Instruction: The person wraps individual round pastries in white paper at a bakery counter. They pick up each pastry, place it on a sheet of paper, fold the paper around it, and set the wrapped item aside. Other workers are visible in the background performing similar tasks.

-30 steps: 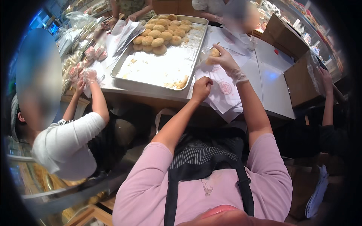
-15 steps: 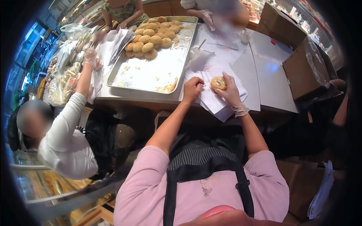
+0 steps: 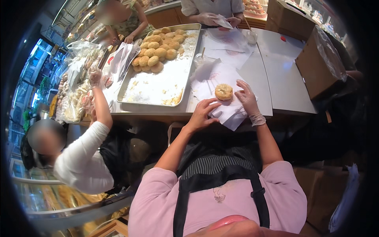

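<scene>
A round golden bun (image 3: 224, 91) with a pale crumbly top lies on a stack of white paper sheets (image 3: 207, 87) at the counter's front edge. My bare left hand (image 3: 204, 113) is at the lower left of the bun, over the paper's near edge, its fingers curved and apart. Clear plastic covers my right hand (image 3: 247, 98), which rests just right of the bun with fingers spread, holding nothing. Left of the paper, a large metal tray (image 3: 125, 103) carries a heap of similar buns (image 3: 158, 49) and scattered crumbs.
Clear cups (image 3: 200, 59) with sticks stand behind the paper. Cardboard boxes (image 3: 319, 71) occupy the right side. A co-worker in white sleeves (image 3: 85, 158) reaches toward plastic-bagged goods (image 3: 77, 79) at left. Across the counter, another person's gloved hand (image 3: 208, 18) holds a white paper packet.
My right hand has let go of the bun, which now sits on the paper. My left hand has loosened from a closed shape and moved slightly nearer me. The person opposite has straightened up.
</scene>
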Demonstrator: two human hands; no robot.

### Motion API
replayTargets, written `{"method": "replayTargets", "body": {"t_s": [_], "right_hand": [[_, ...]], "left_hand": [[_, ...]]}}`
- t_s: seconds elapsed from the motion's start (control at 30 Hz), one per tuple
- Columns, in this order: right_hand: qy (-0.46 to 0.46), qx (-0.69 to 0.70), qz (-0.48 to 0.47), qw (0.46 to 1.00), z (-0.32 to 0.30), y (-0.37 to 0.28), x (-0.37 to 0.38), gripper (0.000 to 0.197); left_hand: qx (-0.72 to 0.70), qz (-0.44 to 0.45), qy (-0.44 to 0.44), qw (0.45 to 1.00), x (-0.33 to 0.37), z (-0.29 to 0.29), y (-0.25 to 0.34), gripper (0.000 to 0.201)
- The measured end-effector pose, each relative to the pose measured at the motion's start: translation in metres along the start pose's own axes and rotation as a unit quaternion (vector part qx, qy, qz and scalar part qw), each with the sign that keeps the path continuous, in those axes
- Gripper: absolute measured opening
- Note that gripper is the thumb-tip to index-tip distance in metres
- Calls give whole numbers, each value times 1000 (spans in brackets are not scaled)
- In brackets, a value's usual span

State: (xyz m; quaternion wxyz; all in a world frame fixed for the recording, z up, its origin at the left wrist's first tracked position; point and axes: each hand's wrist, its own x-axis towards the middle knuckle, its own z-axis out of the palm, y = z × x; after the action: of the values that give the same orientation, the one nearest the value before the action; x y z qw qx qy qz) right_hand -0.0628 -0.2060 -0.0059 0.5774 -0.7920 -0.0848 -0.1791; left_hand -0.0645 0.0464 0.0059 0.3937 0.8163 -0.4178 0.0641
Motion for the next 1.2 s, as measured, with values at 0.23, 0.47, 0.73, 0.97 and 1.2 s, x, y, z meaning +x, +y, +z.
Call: {"method": "replayTargets", "body": {"t_s": [0.23, 0.47, 0.73, 0.97, 1.2], "right_hand": [[70, -38, -13, 997, -23, -4, -31, 33], [-33, -139, -105, 984, -7, -26, -46, 43], [-50, -152, -118, 980, 9, -20, -43, 31], [-50, -133, -94, 985, 12, -20, -45, 21], [11, -79, -22, 997, 8, -11, -52, 16]], "left_hand": [[-94, -51, -13, 994, 11, 2, 5, 36], [-7, 35, -33, 999, 6, 3, -2, 40], [-154, -153, -34, 976, 14, -1, -7, 17], [-109, -192, 38, 975, 12, 7, -8, 21], [-212, -129, 5, 969, -1, 6, -17, 32]]}}
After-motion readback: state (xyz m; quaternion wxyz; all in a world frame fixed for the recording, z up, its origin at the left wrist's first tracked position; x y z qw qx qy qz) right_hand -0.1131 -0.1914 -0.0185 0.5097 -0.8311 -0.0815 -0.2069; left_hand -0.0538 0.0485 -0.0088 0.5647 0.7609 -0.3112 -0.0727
